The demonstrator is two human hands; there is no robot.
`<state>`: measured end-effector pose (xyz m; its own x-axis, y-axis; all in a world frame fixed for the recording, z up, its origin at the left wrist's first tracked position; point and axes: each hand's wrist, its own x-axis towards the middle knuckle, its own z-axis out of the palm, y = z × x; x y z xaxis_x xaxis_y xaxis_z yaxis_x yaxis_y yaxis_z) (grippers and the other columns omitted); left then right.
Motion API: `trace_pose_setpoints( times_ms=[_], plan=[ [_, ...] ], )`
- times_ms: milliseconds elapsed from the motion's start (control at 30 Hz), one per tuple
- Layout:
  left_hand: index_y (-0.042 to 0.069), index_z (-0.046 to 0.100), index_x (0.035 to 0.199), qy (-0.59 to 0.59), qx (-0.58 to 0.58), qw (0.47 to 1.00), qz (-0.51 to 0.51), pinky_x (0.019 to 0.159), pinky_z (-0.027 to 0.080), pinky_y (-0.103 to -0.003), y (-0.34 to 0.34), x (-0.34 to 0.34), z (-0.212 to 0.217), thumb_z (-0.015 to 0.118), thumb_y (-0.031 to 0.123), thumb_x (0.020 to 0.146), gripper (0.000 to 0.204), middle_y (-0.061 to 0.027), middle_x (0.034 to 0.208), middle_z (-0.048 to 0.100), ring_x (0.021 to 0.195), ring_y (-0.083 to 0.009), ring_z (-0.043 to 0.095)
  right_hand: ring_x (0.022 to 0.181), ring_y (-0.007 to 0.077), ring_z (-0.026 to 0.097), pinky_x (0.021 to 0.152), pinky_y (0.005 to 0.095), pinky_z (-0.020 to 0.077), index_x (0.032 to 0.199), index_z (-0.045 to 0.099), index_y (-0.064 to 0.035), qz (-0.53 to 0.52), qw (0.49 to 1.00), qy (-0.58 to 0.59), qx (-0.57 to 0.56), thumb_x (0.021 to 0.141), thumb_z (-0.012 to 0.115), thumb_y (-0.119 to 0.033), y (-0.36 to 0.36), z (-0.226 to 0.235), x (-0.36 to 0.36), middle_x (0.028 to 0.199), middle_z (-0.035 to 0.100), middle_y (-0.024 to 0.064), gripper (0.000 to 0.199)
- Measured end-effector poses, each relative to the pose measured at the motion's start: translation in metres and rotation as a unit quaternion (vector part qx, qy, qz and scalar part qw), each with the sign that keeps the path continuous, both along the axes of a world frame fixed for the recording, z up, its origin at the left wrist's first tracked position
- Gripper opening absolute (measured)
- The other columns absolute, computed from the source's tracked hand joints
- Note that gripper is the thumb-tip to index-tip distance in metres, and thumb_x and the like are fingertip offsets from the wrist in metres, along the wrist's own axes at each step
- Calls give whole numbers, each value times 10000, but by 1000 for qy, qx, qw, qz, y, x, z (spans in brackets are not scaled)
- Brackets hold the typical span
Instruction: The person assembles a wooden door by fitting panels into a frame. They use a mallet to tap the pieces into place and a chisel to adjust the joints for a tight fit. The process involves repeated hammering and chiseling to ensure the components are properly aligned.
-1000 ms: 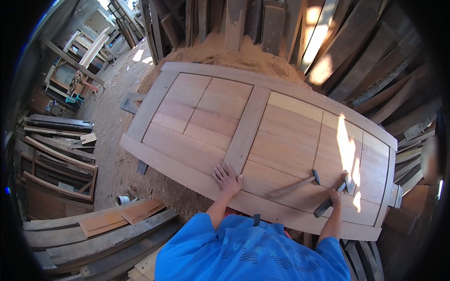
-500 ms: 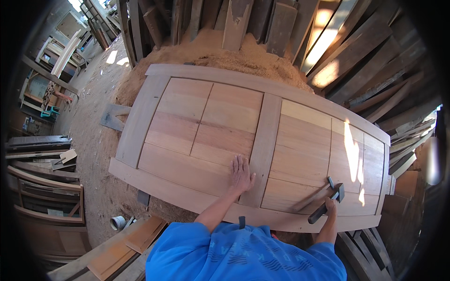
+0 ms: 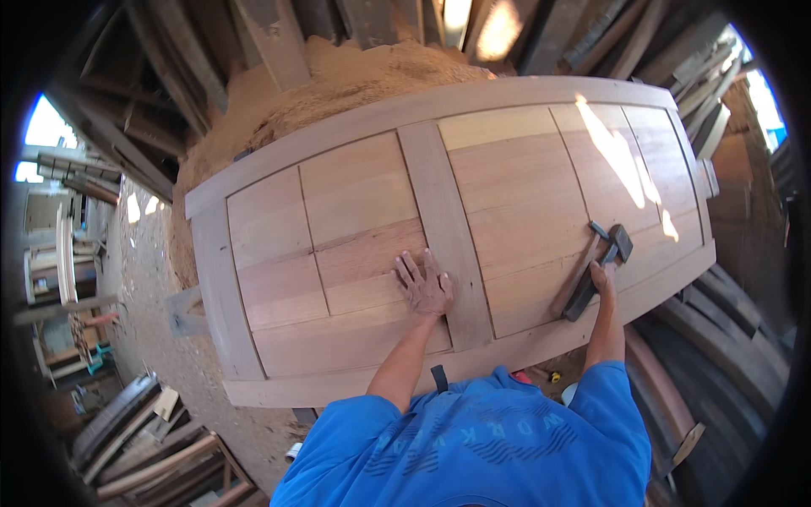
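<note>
A large wooden panel door [image 3: 457, 241] lies flat in front of me, with two panels set in a frame and a crossing piece between them. On the left panel, beside that crossing piece, my left hand [image 3: 427, 286] rests with its fingers spread. My right hand [image 3: 603, 277] is closed round the dark handle of a hammer [image 3: 622, 242] over the near part of the right panel. A brownish shadow runs alongside the hammer; I cannot tell whether its head touches the wood.
Sawdust [image 3: 355, 80] is heaped behind the door's far edge. Boards [image 3: 274, 42] lean upright beyond it. Dark curved timbers [image 3: 718, 338] are stacked at the near right, and wooden frames [image 3: 169, 465] lie at the near left. Bright sunlight patches fall on the right panel.
The head view has swung, so the door appears turned and shifted left. My left hand stays flat near the crossing piece, and my right hand keeps the hammer over the right panel.
</note>
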<state>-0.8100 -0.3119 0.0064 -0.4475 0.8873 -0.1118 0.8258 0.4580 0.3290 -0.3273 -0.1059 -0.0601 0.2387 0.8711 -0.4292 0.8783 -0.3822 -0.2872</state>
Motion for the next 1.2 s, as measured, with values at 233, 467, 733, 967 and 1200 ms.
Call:
trace_pose_setpoints(
  times_ms=[233, 467, 733, 967, 1200],
  plan=[
    [74, 239, 1635, 30, -33, 999, -13, 1222, -2, -661, -3, 2, -11, 497, 403, 957, 797, -362, 1659, 43, 1534, -549, -12, 1124, 560, 601, 965, 523, 498, 1047, 645, 191, 82, 993, -34, 75, 892, 638, -533, -2, -13, 6, 1122, 616, 452, 741],
    [81, 214, 1642, 39, -66, 997, -13, 1214, -30, -666, -1, 4, -14, 467, 420, 962, 801, -362, 1663, 14, 1533, -555, -33, 1153, 541, 612, 981, 482, 518, 1093, 623, 242, 0, 999, -36, -34, 884, 673, -550, 0, 29, -17, 1194, 589, 468, 820],
    [69, 185, 1646, 33, -79, 996, -11, 1209, -54, -667, -1, 1, -17, 463, 404, 965, 808, -354, 1666, -30, 1533, -549, -80, 1144, 526, 627, 971, 482, 526, 1071, 635, 238, -13, 999, -30, -20, 876, 676, -557, 3, 20, -17, 1168, 598, 469, 820],
    [75, 204, 1642, 50, -61, 997, -11, 1211, -7, -674, 0, 2, -17, 470, 408, 966, 800, -359, 1661, 27, 1532, -555, -34, 1128, 495, 655, 937, 466, 536, 1056, 633, 250, -42, 997, 23, -64, 866, 709, -497, 7, 38, -26, 1132, 629, 447, 775],
    [60, 220, 1634, 64, -11, 998, -19, 1210, 16, -683, -7, 0, -19, 512, 390, 948, 815, -362, 1655, 62, 1527, -556, 14, 1026, 454, 680, 888, 468, 544, 1063, 650, 187, 3, 1000, -10, -19, 855, 716, -453, 6, 9, -7, 1099, 670, 361, 676]
  ],
)
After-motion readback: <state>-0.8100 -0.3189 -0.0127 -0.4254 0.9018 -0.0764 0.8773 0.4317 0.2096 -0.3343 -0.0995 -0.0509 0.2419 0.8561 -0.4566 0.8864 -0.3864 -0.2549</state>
